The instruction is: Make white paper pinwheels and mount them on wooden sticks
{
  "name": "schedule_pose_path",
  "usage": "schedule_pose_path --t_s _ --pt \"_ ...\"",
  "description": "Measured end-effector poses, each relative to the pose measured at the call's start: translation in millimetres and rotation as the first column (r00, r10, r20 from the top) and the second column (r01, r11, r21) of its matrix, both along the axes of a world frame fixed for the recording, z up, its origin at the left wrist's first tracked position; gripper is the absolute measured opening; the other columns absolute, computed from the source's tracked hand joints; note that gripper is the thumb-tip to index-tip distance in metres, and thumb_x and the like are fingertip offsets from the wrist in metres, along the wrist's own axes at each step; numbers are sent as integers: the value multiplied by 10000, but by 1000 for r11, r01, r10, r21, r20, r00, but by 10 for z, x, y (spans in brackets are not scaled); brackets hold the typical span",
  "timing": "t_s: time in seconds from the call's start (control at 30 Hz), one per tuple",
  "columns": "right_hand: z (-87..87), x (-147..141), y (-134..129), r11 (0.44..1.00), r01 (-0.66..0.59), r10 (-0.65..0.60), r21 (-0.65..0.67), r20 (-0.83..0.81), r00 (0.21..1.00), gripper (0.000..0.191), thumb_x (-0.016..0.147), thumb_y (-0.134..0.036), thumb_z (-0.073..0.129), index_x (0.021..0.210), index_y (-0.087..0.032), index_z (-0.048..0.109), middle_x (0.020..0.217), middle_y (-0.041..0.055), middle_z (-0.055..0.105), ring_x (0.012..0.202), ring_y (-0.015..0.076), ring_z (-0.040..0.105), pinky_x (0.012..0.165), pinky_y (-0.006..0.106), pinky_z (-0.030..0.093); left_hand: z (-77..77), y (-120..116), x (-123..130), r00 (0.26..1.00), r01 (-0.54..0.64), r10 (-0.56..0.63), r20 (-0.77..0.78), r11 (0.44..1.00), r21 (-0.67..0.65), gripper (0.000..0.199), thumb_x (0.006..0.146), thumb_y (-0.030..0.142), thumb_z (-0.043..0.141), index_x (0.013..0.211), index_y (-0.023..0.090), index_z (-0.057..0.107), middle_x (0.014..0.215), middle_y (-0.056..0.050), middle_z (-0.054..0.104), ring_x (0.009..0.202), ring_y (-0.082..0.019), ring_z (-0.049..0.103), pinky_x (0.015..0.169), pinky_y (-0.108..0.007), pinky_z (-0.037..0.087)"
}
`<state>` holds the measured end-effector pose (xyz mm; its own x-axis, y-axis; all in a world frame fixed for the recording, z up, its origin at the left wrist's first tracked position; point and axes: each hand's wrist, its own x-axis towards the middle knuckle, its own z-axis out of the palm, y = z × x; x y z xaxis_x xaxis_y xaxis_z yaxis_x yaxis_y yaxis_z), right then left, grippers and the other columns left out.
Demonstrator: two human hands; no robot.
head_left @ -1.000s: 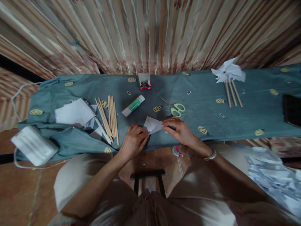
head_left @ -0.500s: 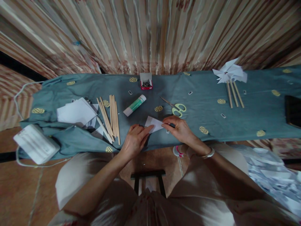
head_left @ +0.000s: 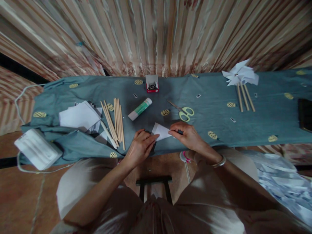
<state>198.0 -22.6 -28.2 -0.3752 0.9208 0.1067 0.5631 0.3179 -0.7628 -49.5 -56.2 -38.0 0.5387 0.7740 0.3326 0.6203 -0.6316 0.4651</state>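
Observation:
A small folded piece of white paper, roughly triangular, lies at the table's near edge between my hands. My left hand presses on its left lower side, with the index finger stretched along the paper and the other fingers curled. At the right corner, my right hand pinches the paper between thumb and fingers. A small dark patch shows beneath the right fingers; I cannot make out what it is. Just beyond the right hand lie scissors with light green handles. A green and white glue stick rests beyond the left hand.
Wooden sticks and a stack of white paper lie on the left, near a white power strip. An open red box of small metal pieces stands at the back. White paper pinwheels on sticks lie at right, a dark device farther over.
The paper has shifted slightly toward me and to the right, turning a little, with both hands still on it. The whole view has drifted slightly.

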Motion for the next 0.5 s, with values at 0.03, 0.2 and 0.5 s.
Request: schedule_pose_path --t_s 0.03,0.2,0.5 --pt "-8 -11 -3 1000 18 -18 4 2 1000 162 897 -281 649 764 -206 704 799 30 725 755 180 663 736 310 504 3 -1 4 1000 -2 2 4 1000 3 284 1002 206 460 1203 171 657 822 -29 647 807 -172 613 1007 -431 460" --pt "-22 -51 -18 996 63 -63 58 10 998 134 894 -280 648 790 -218 707 872 41 737 818 199 673 798 339 519 12 -2 11 1000 -24 24 -11 1000 -11 291 1005 218 450 1202 170 660 816 -32 647 798 -176 595 1000 -449 457" --pt "-77 -90 -18 987 115 -121 110 48 992 104 860 -241 672 759 -219 683 1078 68 729 1026 245 652 950 425 498 -10 10 5 998 -55 56 8 997 -50 300 1015 264 444 1181 175 679 801 -31 641 809 -182 606 1001 -452 453"
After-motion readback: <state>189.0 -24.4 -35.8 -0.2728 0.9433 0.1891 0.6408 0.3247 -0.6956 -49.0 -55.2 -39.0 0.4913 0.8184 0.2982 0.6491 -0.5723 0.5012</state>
